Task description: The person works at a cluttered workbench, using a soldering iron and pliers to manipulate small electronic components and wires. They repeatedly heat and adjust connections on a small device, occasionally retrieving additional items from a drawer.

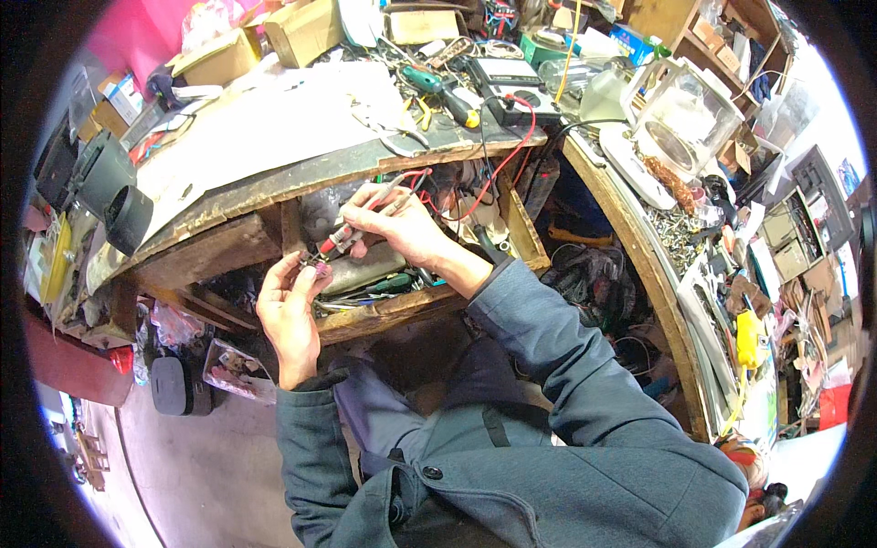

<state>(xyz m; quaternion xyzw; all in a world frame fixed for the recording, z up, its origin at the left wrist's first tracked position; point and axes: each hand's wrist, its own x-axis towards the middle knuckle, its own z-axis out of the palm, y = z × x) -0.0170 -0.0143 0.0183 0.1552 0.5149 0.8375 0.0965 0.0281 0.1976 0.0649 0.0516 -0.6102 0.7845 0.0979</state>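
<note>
My left hand (290, 306) is closed in a pinch, thumb against fingers, on a small part (322, 270) with a pinkish-purple patch; its kind is too small to make out. Just above it, to the right, my right hand (393, 226) grips test probes (331, 244), one with a red end pointing down at the small part. Whether the tips touch it I cannot tell. A red lead (502, 164) loops from near the right hand up to a multimeter (514, 89) on the bench. Both hands are over an open drawer (384, 315) at the bench's front.
Pale sheets (256, 137) cover the bench's left part. A green-handled screwdriver (423, 79), pliers (393, 137) and loose tools lie beside the multimeter. A second worktop (630, 228) on the right carries many small screws (653, 228) and a clear plastic container (690, 114). A black case (171, 385) stands on the floor.
</note>
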